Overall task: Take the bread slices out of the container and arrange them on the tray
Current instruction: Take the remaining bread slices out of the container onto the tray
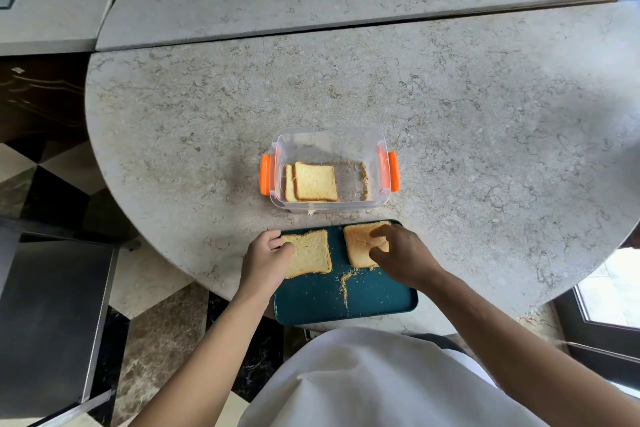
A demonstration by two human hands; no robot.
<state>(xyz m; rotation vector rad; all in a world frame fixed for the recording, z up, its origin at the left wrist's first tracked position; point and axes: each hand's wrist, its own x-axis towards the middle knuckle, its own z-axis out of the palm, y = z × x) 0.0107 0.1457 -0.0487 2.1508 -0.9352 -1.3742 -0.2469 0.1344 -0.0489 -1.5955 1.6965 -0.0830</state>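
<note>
A clear plastic container [375, 199] with orange clip handles stands on the table, with two overlapping bread slices [313, 182] lying in its left half. Just in front of it is a dark teal tray [377, 298]. One bread slice [311, 253] lies flat at the tray's far left, and my left hand [265, 258] rests its fingers on that slice's left edge. A second, browner slice [358, 243] lies at the tray's far right, with the fingertips of my right hand [398, 256] pressing on top of it. Crumbs [344, 282] form a line in the middle of the tray.
The round, grey stone table [485, 149] stretches wide behind and to the right of the container. The tray's near edge overhangs the table's front edge. A dark metal surface [52, 315] is at the lower left, a window frame [606, 305] at the right.
</note>
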